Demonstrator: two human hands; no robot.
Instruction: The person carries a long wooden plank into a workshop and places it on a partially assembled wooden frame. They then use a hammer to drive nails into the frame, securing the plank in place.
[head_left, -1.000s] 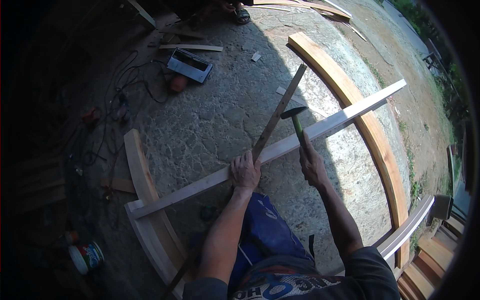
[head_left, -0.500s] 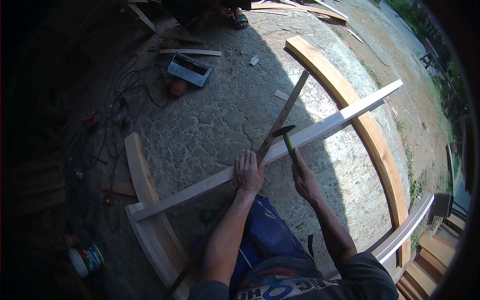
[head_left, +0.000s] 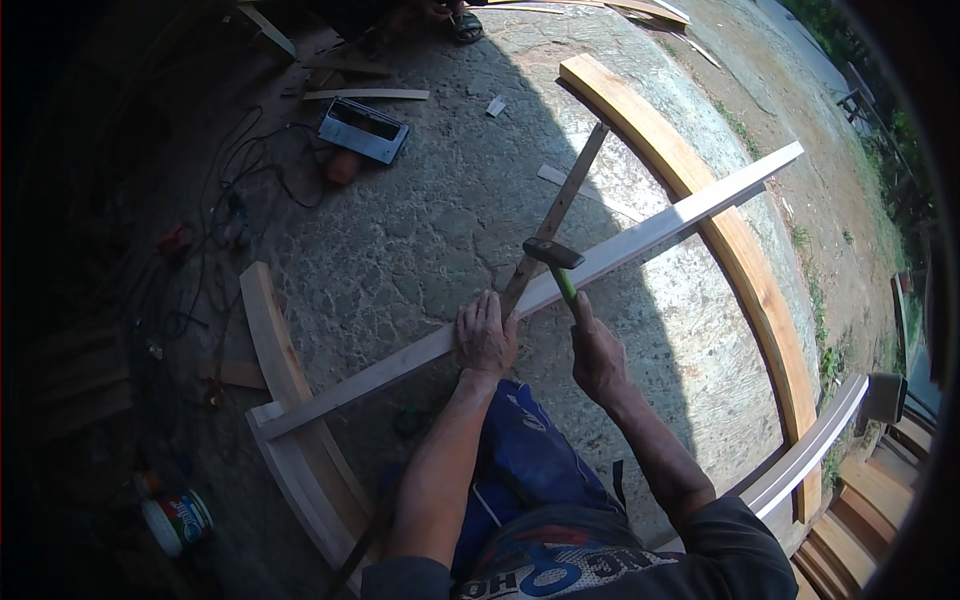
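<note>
Now, change: our right hand [head_left: 597, 355], clamped on the hammer [head_left: 556, 262], has dropped its head onto the plank [head_left: 560, 285].
Left hand [head_left: 486, 335]: we keep it flat, fingers apart, pinning the thin slat [head_left: 556, 220].

R hand [head_left: 598, 355] w/ hammer [head_left: 556, 262]; L hand [head_left: 486, 335] on plank [head_left: 640, 238]

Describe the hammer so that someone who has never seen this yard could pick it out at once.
Start at the long pale plank lying slantwise across the stone floor. Near its middle a thin darker strip crosses it, and the hammer sits just over that crossing, gripped by the right hand. It is the only thing there with a dark metal head and a green handle; everything around it is bare wood.
</note>
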